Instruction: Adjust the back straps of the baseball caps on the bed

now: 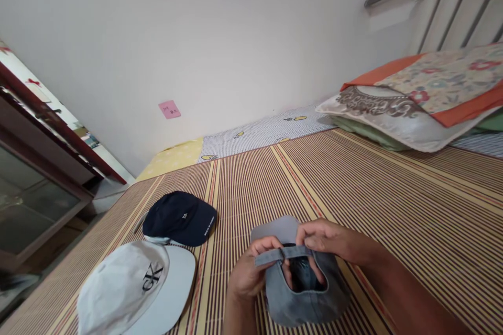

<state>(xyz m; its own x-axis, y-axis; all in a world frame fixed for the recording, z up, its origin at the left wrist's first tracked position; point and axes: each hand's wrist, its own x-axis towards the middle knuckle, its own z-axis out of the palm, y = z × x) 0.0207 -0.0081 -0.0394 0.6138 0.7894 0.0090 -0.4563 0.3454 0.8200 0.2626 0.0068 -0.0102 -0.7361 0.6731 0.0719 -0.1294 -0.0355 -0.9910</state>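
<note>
A grey baseball cap is held low in the middle of the head view, its back opening and adjustable strap towards me and its brim pointing away. My left hand is closed on the left end of the strap, near the buckle. On the right end of the strap, my right hand pinches with thumb and fingers. Some fingertips show through the cap's back opening. To the left lie a navy cap and a white cap with black letters, touching or nearly touching each other.
A striped bamboo mat covers the bed. Pillows with an orange floral cover are stacked at the far right. Behind the mat rises a white wall with a pink note. A glass-fronted cabinet stands at the left.
</note>
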